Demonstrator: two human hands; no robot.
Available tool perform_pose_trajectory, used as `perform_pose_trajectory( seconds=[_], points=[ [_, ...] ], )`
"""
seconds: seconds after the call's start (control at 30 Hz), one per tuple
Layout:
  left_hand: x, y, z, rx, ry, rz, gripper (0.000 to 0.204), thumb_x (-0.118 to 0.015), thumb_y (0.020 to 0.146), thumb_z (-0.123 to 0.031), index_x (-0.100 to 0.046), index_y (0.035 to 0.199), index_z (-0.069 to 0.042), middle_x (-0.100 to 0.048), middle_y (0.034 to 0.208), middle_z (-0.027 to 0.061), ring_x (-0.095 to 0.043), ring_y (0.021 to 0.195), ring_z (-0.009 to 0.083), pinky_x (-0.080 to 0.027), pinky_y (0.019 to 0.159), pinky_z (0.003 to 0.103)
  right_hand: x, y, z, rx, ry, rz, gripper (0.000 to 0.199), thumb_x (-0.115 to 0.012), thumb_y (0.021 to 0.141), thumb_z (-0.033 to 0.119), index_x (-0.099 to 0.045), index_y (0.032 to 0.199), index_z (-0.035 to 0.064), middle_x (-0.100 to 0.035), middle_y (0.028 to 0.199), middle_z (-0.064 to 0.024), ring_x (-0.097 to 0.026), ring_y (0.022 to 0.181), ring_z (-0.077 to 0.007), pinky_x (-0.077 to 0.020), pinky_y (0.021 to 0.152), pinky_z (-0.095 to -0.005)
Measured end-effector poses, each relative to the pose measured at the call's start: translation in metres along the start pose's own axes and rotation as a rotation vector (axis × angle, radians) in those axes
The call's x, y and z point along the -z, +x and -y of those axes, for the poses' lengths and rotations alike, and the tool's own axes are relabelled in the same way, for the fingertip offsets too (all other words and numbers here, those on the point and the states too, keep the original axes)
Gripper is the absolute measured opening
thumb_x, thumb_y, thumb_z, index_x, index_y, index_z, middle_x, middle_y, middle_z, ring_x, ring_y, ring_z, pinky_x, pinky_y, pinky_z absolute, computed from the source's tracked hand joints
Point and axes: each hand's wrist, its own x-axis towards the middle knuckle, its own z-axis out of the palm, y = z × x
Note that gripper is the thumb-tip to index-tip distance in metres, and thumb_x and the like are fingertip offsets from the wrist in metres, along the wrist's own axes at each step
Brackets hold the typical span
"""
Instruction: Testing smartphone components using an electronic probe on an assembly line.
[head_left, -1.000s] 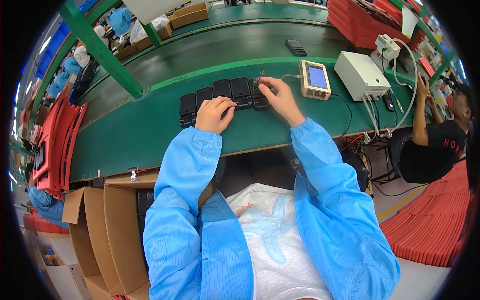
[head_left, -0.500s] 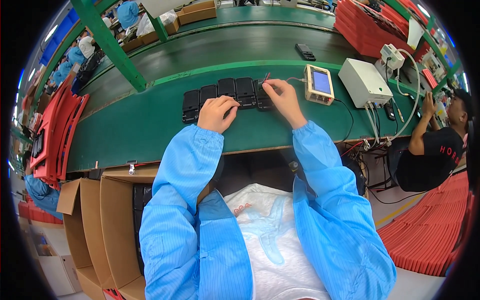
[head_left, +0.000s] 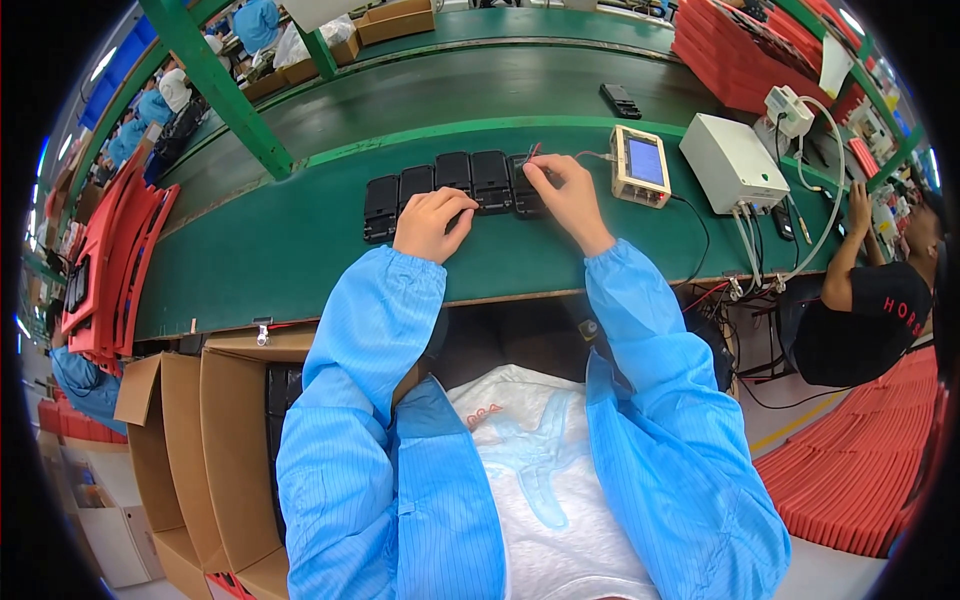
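Several black plastic device housings lie side by side in a row on the green bench. My left hand rests at the row's near edge, fingers curled and thumb drawn toward them; whatever is at its fingertips is too small to make out. Over the rightmost housing, partly covered, my right hand pinches thin test leads, one of them red. A cable runs from near this hand toward the small tester with a lit blue screen.
A white box with cables stands right of the tester. Beyond the bench edge, a black device lies on the conveyor. Red trays stack at left. An open carton stands below; a co-worker sits at right.
Both hands stay nearly in place over the row. The black device on the conveyor has shifted slightly to the right and up in the picture.
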Motion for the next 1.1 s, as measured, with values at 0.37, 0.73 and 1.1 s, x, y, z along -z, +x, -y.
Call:
perform_pose_trajectory(
  seconds=[0.37,0.73,1.1],
  points=[
    [0.0,0.0,0.0,-0.006,-0.004,-0.01,0.011,-0.072,0.089,-0.011,-0.075,0.1,-0.012,-0.072,0.105,0.001,-0.069,0.098,0.0221,-0.051,0.087,0.036,0.003,0.0,0.003,-0.081,0.006,0.001,0.025,-0.075,0.09,0.024,-0.077,0.104,0.0037,-0.074,0.093,-0.012,-0.066,0.085,-0.0236,-0.0518,0.078,-0.0355],
    [0.0,0.0,0.002,-0.028,-0.01,-0.042,0.011,-0.072,0.087,-0.009,-0.075,0.098,-0.011,-0.072,0.103,0.002,-0.068,0.097,0.0225,-0.051,0.085,0.037,0.004,-0.001,0.0,-0.147,0.034,0.014,0.025,-0.075,0.091,0.026,-0.078,0.105,0.005,-0.074,0.095,-0.0129,-0.067,0.087,-0.0247,-0.0521,0.079,-0.0362],
    [0.027,-0.026,-0.007,-0.038,-0.023,-0.132,0.015,-0.074,0.081,-0.004,-0.074,0.095,-0.009,-0.072,0.103,0.0042,-0.068,0.096,0.0255,-0.051,0.085,0.038,0.026,-0.017,0.012,-0.144,-0.054,-0.027,0.025,-0.071,0.095,0.024,-0.077,0.109,0.0052,-0.074,0.095,-0.0076,-0.064,0.081,-0.0147,-0.0499,0.074,-0.0294]
  ],
)
